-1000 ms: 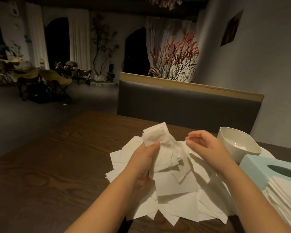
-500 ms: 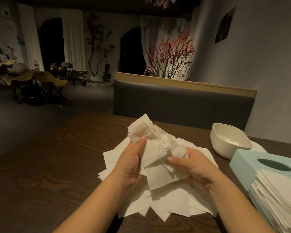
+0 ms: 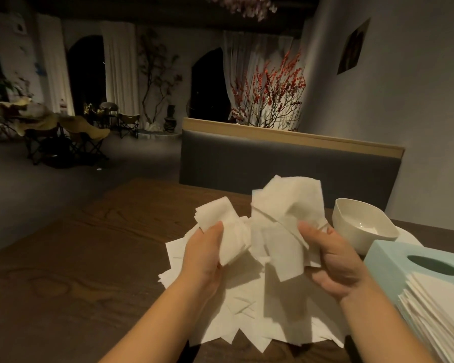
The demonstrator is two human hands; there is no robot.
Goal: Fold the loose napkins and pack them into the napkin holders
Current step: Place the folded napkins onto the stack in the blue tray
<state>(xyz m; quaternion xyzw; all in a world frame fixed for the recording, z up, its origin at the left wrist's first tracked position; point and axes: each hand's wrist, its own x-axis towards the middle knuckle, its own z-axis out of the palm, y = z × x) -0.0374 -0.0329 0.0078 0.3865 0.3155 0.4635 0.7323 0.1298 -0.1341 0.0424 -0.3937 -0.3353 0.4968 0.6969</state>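
A heap of loose white napkins (image 3: pixel 249 318) lies spread on the dark wooden table (image 3: pixel 63 271) in front of me. My left hand (image 3: pixel 205 255) grips a small bunch of napkins (image 3: pixel 220 216) lifted above the heap. My right hand (image 3: pixel 333 260) grips a larger bunch (image 3: pixel 286 205), thumb on top, raised beside the left one. A pale teal napkin holder (image 3: pixel 393 258) with an oval opening stands at the right, and a stack of folded napkins (image 3: pixel 438 315) leans against its near side.
A white bowl (image 3: pixel 359 224) sits behind the holder on the right. A grey padded bench back (image 3: pixel 286 163) runs along the far table edge. Folding chairs and plants stand far off in the dim room.
Both hands have lifted off the heap and drawn apart, each taking a bunch of napkins. The right hand, empty a second ago, now holds the larger bunch.
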